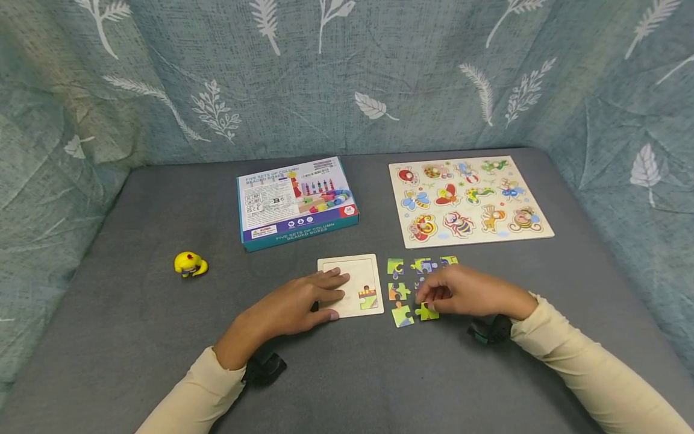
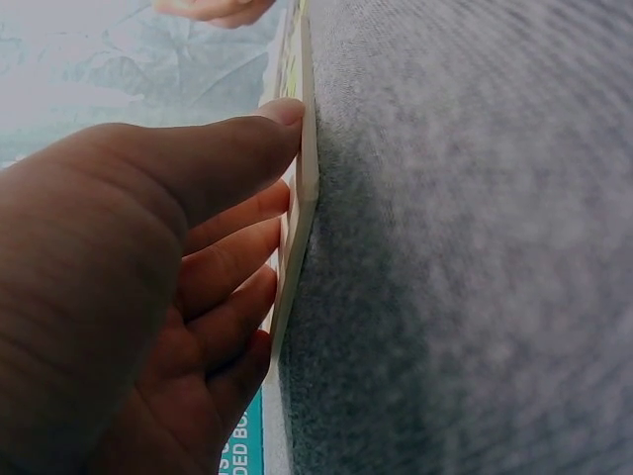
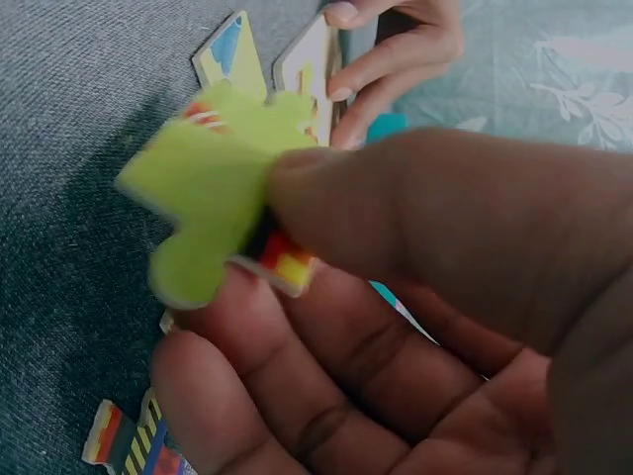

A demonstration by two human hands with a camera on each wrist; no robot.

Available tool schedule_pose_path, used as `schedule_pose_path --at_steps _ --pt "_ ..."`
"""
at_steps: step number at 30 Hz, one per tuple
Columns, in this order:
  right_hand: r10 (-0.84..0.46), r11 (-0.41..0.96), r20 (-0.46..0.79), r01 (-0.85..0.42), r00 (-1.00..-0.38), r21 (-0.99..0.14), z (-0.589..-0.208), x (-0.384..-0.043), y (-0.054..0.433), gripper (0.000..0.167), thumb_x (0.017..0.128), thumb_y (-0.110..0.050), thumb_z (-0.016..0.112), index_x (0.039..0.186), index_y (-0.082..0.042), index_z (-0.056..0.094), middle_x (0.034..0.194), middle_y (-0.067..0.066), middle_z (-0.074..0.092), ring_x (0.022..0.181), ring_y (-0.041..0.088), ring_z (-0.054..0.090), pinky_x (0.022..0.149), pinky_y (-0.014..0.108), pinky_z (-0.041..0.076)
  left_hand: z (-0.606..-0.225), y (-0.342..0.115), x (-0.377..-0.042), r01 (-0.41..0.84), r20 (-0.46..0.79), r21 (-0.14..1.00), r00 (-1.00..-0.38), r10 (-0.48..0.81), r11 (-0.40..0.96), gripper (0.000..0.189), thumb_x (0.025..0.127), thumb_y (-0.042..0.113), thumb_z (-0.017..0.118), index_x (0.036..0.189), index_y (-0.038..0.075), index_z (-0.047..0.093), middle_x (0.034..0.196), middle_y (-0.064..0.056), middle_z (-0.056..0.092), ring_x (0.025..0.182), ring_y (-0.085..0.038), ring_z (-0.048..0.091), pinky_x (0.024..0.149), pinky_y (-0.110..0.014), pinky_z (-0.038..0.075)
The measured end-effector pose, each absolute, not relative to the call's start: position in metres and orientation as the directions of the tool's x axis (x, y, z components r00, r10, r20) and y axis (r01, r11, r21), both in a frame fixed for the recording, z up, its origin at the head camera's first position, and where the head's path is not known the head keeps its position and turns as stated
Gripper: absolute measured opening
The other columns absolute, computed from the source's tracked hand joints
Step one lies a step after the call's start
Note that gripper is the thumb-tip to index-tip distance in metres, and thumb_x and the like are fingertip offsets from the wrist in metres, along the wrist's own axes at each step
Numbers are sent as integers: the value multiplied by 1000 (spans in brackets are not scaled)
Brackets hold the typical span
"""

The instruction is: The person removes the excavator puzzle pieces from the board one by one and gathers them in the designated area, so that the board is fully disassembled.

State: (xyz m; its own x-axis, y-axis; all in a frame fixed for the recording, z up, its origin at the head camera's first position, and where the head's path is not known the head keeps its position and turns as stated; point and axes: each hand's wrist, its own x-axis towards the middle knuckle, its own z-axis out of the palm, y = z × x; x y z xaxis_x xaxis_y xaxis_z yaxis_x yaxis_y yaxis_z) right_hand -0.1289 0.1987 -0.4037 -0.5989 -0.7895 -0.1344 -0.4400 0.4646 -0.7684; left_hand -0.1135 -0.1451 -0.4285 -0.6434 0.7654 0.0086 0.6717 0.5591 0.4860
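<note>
My left hand (image 1: 295,301) rests its fairly straight fingers on the left part of a square wooden puzzle tray (image 1: 347,307). In the left wrist view the thumb (image 2: 237,153) and fingertips touch the tray's edge and face. One jigsaw piece (image 1: 368,298) lies in the tray's lower right. Between thumb and fingers, my right hand (image 1: 461,290) pinches a mostly green jigsaw piece (image 3: 213,163), seen raised off the cloth in the right wrist view. Several loose pieces lie right of the tray, among them a green-and-blue one (image 1: 403,316); the right hand partly hides others.
Behind the tray lies a teal-edged toy box (image 1: 298,202). A wooden insect peg board (image 1: 472,202) lies at the back right. A small yellow toy figure (image 1: 190,264) is on the left of the grey table cloth (image 1: 347,380). A leaf-patterned curtain (image 1: 314,108) hangs behind.
</note>
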Motion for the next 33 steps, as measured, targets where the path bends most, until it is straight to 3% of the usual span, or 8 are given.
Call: schedule_pose_path --at_steps 6,16,33 --pt "-804 456 -140 -449 -578 -768 -403 -128 198 14 89 4 64 98 -3 72 87 -5 67 77 6 60 68 26 54 -429 -145 -114 667 13 492 -649 761 560 42 92 22 70 129 3 63 147 -5 46 141 -23 32 111 -44 31" --pt "-790 472 -144 -443 -595 -762 -402 -132 198 15 89 4 65 97 -5 74 87 -6 68 73 5 59 64 25 52 -429 -145 -114 656 -1 496 -655 756 569 42 92 22 70 129 4 63 148 -5 45 141 -22 32 111 -45 30" --pt "-810 457 -87 -532 -580 -713 -405 -132 195 24 85 11 62 93 -7 75 88 -5 66 79 6 56 68 25 51 -429 -145 -114 651 -12 504 -652 758 568 42 92 22 69 130 4 62 148 -5 44 141 -23 32 111 -46 29"
